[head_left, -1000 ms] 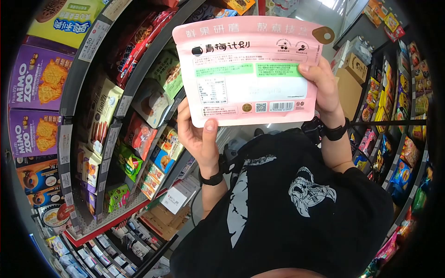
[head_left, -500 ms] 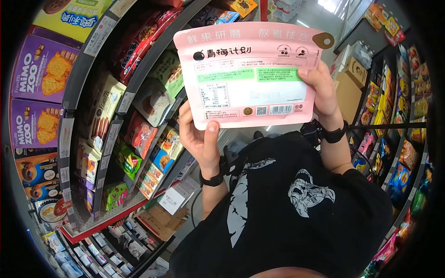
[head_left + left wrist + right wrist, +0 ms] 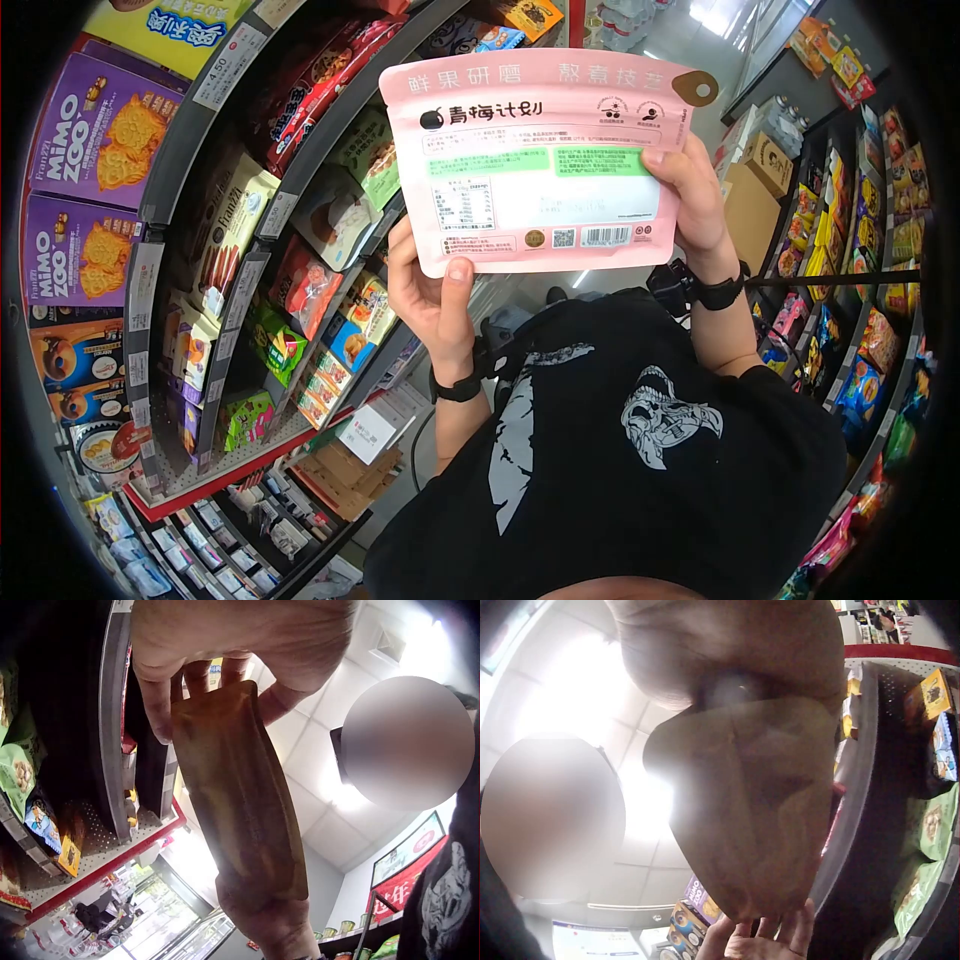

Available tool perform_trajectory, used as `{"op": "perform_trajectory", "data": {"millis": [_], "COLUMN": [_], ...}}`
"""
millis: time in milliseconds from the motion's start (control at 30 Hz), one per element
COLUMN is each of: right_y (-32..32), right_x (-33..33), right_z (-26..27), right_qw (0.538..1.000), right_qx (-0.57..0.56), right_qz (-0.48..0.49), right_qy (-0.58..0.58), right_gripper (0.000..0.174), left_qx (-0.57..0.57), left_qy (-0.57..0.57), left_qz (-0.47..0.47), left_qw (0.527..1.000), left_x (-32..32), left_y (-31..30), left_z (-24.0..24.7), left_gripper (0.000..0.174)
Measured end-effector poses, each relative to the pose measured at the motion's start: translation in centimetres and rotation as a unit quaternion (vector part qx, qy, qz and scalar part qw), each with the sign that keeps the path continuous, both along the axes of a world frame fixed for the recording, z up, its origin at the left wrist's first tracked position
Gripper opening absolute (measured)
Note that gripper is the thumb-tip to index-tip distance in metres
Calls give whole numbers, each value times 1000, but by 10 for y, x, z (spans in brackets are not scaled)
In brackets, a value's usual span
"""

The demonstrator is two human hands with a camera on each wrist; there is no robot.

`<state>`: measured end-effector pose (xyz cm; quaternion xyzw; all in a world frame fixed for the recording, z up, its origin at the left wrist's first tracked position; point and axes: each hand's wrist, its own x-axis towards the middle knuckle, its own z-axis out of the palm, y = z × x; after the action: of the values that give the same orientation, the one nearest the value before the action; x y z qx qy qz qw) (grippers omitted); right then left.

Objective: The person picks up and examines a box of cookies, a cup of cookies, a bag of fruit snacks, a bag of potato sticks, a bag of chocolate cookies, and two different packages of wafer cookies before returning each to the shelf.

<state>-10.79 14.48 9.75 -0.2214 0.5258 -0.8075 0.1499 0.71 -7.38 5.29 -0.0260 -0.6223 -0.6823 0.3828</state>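
A pink snack pouch (image 3: 560, 110) is held up before the person's chest in the head view, its printed back toward the camera. Green bands, a white panel and a barcode show on it. The left hand (image 3: 435, 300) grips its lower left corner, thumb in front and fingers behind. At the right edge, the right hand (image 3: 690, 195) pinches it with the thumb on the front face. From the left wrist, the pouch (image 3: 236, 795) appears edge-on in shadow between both hands. The right wrist view shows the pouch (image 3: 742, 802) darkly, with the left hand's fingers (image 3: 761, 941) at its far end.
Snack shelves (image 3: 245, 290) stand close on the left, with purple biscuit boxes (image 3: 105, 130) and price tags. Another shelf of bagged snacks (image 3: 835, 220) runs along the right. Cardboard boxes (image 3: 755, 185) are stacked behind the right hand. A white box (image 3: 375, 430) sits low left.
The pouch has shifted very slightly right in the head view, both hands keeping their hold. The left shelves have drifted a little within the picture.
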Motion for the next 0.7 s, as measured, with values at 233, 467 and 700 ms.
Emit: {"op": "perform_trajectory", "data": {"millis": [233, 467, 700], "right_y": [-2, 3, 11], "right_x": [-3, -3, -14], "right_z": [-1, -8, 13], "right_qw": [1000, 998, 992], "right_qx": [-12, 5, -123], "right_qz": [14, 47, -13], "right_qy": [-4, -36, 18], "right_gripper": [41, 42, 100], "left_qx": [9, 78, 320], "left_qy": [5, -25, -140], "left_qz": [9, -5, -190], "left_qw": [1000, 997, 917], "left_x": [-5, -4, -23], "left_y": [-3, -5, 13], "left_z": [-4, -9, 12], "left_gripper": [39, 38, 25]}}
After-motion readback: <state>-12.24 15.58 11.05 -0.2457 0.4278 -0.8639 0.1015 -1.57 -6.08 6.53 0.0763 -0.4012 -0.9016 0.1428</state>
